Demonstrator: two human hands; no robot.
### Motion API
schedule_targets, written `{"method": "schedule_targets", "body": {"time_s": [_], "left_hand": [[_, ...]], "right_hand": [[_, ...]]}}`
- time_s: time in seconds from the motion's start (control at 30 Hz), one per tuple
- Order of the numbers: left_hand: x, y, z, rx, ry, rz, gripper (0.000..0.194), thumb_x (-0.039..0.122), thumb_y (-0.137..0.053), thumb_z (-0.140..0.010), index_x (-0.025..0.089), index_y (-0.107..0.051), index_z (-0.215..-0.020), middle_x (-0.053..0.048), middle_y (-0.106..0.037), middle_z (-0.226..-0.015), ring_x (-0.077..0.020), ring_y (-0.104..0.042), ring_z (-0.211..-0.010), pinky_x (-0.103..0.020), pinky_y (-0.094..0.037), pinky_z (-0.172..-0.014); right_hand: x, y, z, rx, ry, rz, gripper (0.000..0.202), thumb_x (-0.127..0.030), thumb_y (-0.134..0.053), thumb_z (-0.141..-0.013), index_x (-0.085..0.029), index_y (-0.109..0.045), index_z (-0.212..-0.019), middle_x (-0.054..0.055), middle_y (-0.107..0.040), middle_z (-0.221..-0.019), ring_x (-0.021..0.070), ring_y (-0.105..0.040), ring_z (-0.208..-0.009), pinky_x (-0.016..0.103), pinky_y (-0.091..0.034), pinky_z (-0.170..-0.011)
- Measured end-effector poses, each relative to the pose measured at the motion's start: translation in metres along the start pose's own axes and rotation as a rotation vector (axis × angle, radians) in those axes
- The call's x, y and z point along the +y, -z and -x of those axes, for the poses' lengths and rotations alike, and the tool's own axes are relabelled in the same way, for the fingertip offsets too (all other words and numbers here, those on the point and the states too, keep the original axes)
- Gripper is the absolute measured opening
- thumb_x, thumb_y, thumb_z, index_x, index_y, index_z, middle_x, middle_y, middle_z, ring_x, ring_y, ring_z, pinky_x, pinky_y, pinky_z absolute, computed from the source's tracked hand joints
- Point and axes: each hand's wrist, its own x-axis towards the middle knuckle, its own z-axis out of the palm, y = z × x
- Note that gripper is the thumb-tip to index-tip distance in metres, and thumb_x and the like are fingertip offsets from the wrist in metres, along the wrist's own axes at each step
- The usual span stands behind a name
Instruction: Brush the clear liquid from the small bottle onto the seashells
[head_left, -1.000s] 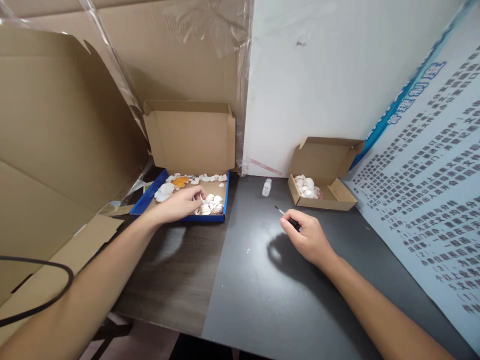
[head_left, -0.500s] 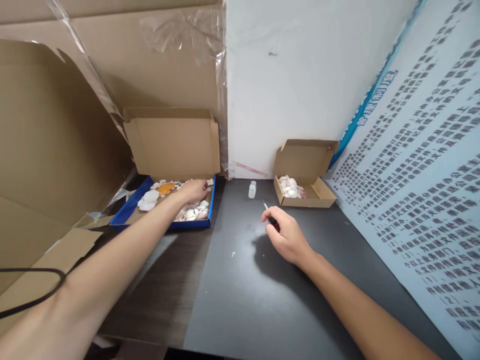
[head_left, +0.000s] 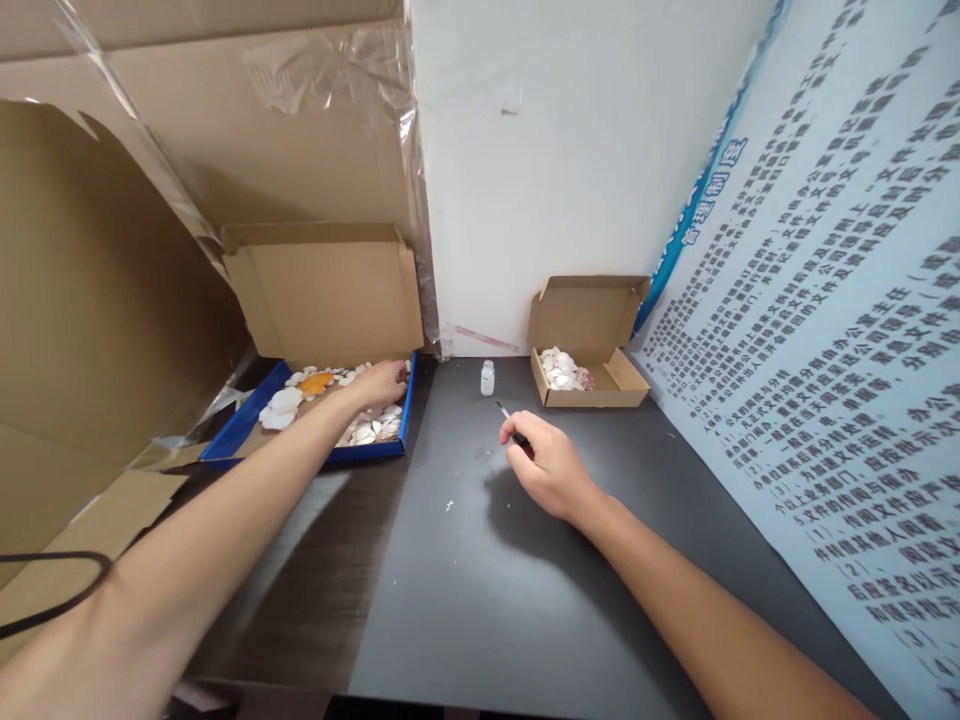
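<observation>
My left hand point(head_left: 381, 384) reaches into the blue-edged cardboard box point(head_left: 414, 403) on the left, its fingers curled down among the shells near the right wall. What its fingertips hold, if anything, is hidden. White shells point(head_left: 365, 430) lie below the hand; a large white shell point(head_left: 281, 408) and an orange shell point(head_left: 316, 383) lie to its left. Above the dark mat, my right hand point(head_left: 551, 462) grips a small brush point(head_left: 504, 409) with a black handle, its tip pointing up and left. A small white-labelled bottle point(head_left: 487, 379) stands upright just beyond the brush tip.
A smaller open cardboard box point(head_left: 592, 398) with white and pinkish shells sits at the back right. Small white flecks point(head_left: 450, 505) dot the dark mat point(head_left: 450, 620). Tall cardboard stands on the left; a printed board point(head_left: 810, 330) borders the right.
The whole view has shifted, so everything sits slightly further left. Both hands stay in nearly the same places: the left in the shell box, the right holding the brush.
</observation>
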Motion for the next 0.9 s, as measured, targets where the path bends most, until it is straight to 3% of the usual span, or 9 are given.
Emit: {"method": "schedule_targets", "body": {"time_s": [0.13,0.23,0.3,0.37,0.47,0.7,0.9], "left_hand": [[0.011,0.010,0.013,0.087,0.040,0.087,0.037,0.034,-0.060,-0.093,0.016,-0.058,-0.125,-0.011,-0.061,-0.124,-0.0236,-0.063,-0.105,-0.045,-0.055,-0.088],[0.038,0.010,0.022,0.118,0.006,0.206,0.033,0.031,-0.044,-0.100,0.012,-0.057,-0.123,-0.012,-0.065,-0.112,-0.0215,-0.064,-0.098,-0.041,-0.055,-0.085],[0.063,0.002,0.024,0.076,-0.030,0.287,0.032,0.030,-0.041,-0.101,0.014,-0.057,-0.124,-0.011,-0.066,-0.111,-0.0197,-0.065,-0.094,-0.039,-0.056,-0.082],[0.086,-0.009,0.022,0.030,-0.049,0.350,0.036,0.034,-0.059,-0.094,0.016,-0.058,-0.125,-0.011,-0.062,-0.122,-0.0224,-0.064,-0.102,-0.043,-0.056,-0.085],[0.111,-0.028,0.017,0.007,-0.035,0.395,0.037,0.034,-0.060,-0.093,0.016,-0.058,-0.126,-0.011,-0.060,-0.125,-0.0235,-0.063,-0.106,-0.045,-0.055,-0.088],[0.128,-0.056,0.009,0.045,-0.047,0.284,0.038,0.034,-0.060,-0.093,0.016,-0.057,-0.126,-0.011,-0.060,-0.126,-0.0238,-0.063,-0.106,-0.045,-0.055,-0.088],[0.134,-0.059,0.020,0.148,-0.121,0.174,0.030,0.038,-0.050,-0.097,0.016,-0.061,-0.114,-0.013,-0.068,-0.111,-0.0281,-0.065,-0.102,-0.043,-0.051,-0.086]], "right_hand": [[-0.002,0.000,0.001,0.008,-0.003,-0.016,0.009,-0.014,-0.045,-0.080,-0.021,-0.052,-0.079,-0.002,-0.052,-0.075,0.0138,-0.045,-0.065,0.026,-0.034,-0.064],[-0.003,-0.001,0.001,0.032,-0.016,-0.031,0.008,-0.015,-0.046,-0.079,-0.021,-0.052,-0.080,-0.003,-0.051,-0.074,0.0138,-0.044,-0.064,0.026,-0.033,-0.063],[-0.002,-0.001,0.000,0.066,-0.033,-0.039,0.010,-0.015,-0.046,-0.077,-0.021,-0.052,-0.082,-0.002,-0.050,-0.075,0.0142,-0.043,-0.063,0.027,-0.033,-0.063],[0.001,0.000,-0.001,0.111,-0.055,-0.044,0.012,-0.014,-0.045,-0.076,-0.021,-0.051,-0.084,-0.002,-0.049,-0.077,0.0146,-0.043,-0.064,0.027,-0.033,-0.063],[0.005,0.004,-0.003,0.168,-0.088,-0.055,0.015,-0.015,-0.043,-0.076,-0.021,-0.050,-0.087,-0.001,-0.048,-0.078,0.0151,-0.043,-0.064,0.028,-0.033,-0.064],[0.006,0.007,-0.004,0.194,-0.120,-0.085,0.014,-0.019,-0.041,-0.081,-0.022,-0.049,-0.093,-0.004,-0.047,-0.071,0.0153,-0.043,-0.061,0.028,-0.033,-0.063],[0.007,0.010,-0.004,0.212,-0.128,-0.108,0.011,-0.022,-0.040,-0.085,-0.023,-0.045,-0.094,-0.007,-0.037,-0.059,0.0148,-0.038,-0.053,0.027,-0.029,-0.058]]}}
